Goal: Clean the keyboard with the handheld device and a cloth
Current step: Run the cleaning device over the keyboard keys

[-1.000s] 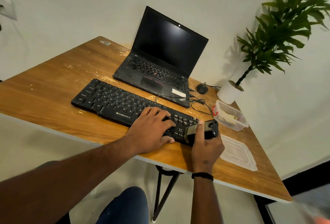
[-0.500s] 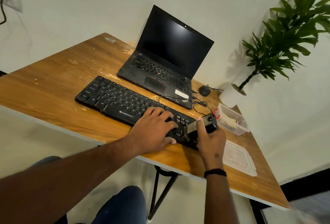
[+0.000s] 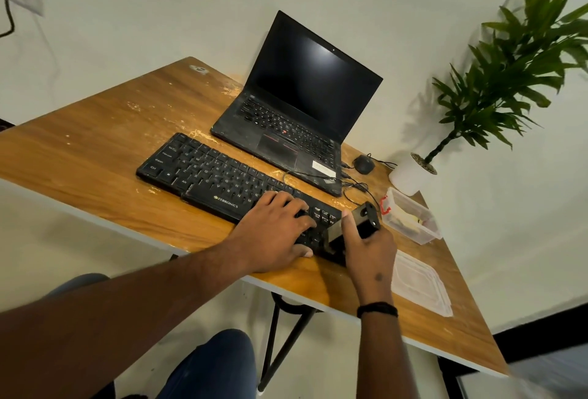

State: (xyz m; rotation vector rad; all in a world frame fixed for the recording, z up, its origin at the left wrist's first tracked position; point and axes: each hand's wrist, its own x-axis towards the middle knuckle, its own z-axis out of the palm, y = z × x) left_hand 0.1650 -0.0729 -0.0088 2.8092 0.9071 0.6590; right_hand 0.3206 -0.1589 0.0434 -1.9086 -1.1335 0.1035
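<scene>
Gripping small black boxy handheld device (image 3: 362, 223) in right hand (image 3: 370, 249) at black keyboard's (image 3: 222, 175) right end; left hand (image 3: 273, 233) lying spread on keys; apparently beginning device pass, cloth wiping remaining.

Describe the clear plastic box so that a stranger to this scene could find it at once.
Start from the wooden table and go to its far right corner, where a white plant pot stands. The clear plastic box lies just in front of that pot. Unlike the flat clear lid nearer the person, it has walls and a red clip.

Keyboard (image 3: 222, 175) lies before laptop (image 3: 296, 118); mouse (image 3: 363, 164) right of laptop.
</scene>
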